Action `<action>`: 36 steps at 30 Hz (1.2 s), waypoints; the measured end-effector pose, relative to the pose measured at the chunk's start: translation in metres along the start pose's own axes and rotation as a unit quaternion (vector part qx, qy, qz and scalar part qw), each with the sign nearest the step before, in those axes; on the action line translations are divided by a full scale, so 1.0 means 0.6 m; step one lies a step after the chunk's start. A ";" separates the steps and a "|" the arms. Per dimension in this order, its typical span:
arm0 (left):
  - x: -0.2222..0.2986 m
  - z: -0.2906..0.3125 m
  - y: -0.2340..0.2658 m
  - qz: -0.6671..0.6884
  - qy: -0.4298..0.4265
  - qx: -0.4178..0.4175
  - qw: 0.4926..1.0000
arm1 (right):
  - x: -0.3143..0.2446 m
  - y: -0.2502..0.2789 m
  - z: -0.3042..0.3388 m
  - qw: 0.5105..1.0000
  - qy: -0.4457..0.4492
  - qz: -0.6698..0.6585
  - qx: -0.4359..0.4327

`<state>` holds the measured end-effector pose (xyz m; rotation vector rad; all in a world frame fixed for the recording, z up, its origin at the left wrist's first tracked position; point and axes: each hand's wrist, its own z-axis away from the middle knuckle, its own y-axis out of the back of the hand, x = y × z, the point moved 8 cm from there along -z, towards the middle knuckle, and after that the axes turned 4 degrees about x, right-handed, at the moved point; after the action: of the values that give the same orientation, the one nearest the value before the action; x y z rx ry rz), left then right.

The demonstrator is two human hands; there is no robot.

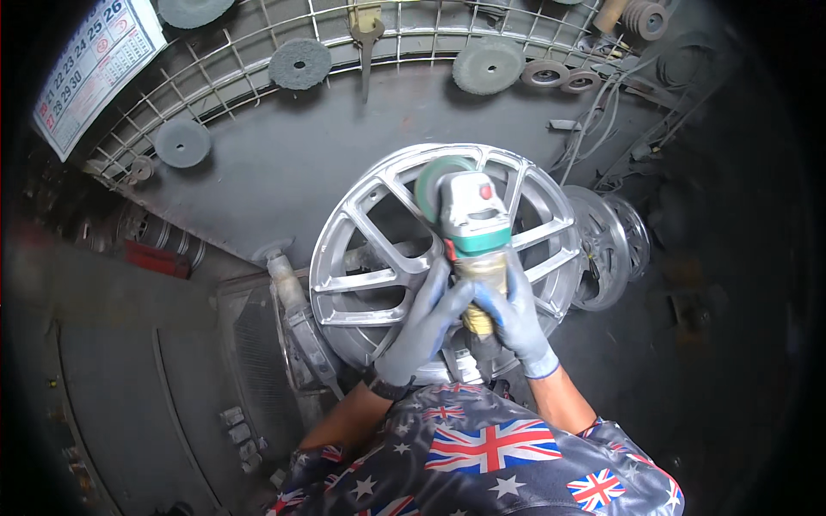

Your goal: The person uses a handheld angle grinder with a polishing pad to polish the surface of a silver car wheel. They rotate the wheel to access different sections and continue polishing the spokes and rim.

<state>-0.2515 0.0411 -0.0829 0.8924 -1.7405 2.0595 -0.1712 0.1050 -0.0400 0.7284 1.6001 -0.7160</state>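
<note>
Both my hands wear grey-blue gloves and hold an angle grinder [478,211] over a large silver alloy wheel [366,282]. My left hand [423,331] is closed round the left side of the tape-wrapped grinder body. From the other side my right hand [519,316] grips the same body. The grinder has a white and green housing with a red button. Its round greenish disc [428,187], blurred, is over the wheel's upper spokes; whether it touches them I cannot tell. Part of the wheel's hub and lower rim is hidden behind the grinder and my hands.
More wheels [598,249] stand to the right. A second power tool [297,314] lies left of the wheel. Abrasive discs [489,65] hang on a wire grid [413,34] at the back, beside a calendar [99,73]. Loose cables [598,116] hang at the back right.
</note>
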 end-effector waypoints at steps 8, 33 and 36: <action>0.028 -0.040 0.073 -0.023 -0.026 0.062 0.997 | 0.018 -0.055 -0.044 0.983 0.019 0.163 -0.077; 0.001 -0.113 0.019 -0.144 -0.104 0.060 0.982 | 0.024 0.029 -0.053 0.994 -0.065 0.084 0.029; -0.001 -0.105 0.032 -0.034 -0.090 0.058 0.994 | 0.005 0.012 -0.052 0.972 0.005 0.234 -0.004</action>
<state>-0.2788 0.0977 -0.1027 1.1891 -1.6642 2.1121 -0.1849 0.1344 -0.0393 1.0577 1.3647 -0.3609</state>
